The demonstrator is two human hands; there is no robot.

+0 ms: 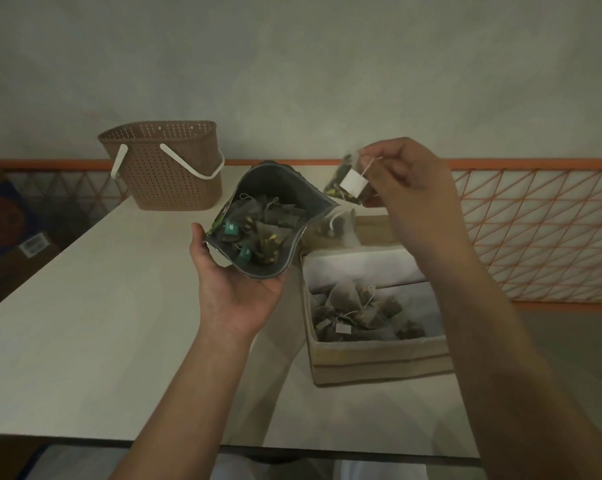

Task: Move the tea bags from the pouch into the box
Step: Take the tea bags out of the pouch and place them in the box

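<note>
While the left hand (235,289) holds the dark grey foil pouch (270,220) from below, with its fingers curled round the bottom, the pouch mouth gapes wide open toward the camera. Inside it lies a heap of dark mesh tea bags (265,225); they overlap too much to count, but two little green paper tags (231,229) show among them.

At about 1 o'clock from the pouch, the right hand (407,174) is lifted above the table. Its thumb and fingers pinch one dark pyramid tea bag (344,174), and a small white square tag (353,184) on a thin string hangs beside it.

At about 5 o'clock from the pouch sits the brown cardboard box (379,358), open on top, with its white flap folded back on the far side. More tea bags (356,311) lie piled in it, close to ten, though the pile is too tangled for a sure count. Just past the box, something blurry that looks like another tea bag (341,226) shows behind the pouch edge.

All of this is over a smooth, pale cream table (85,323). At 11 o'clock from the pouch, at the far side of the table, stands one brown plastic basket (168,168) full of small holes, with two white handles hanging down. Behind the table is a plain grey wall (292,64), and low along it runs an orange rail with a criss-cross orange wire fence (535,230). At 9 o'clock, off the table, sits one dark cardboard carton (8,223) with a white label.
</note>
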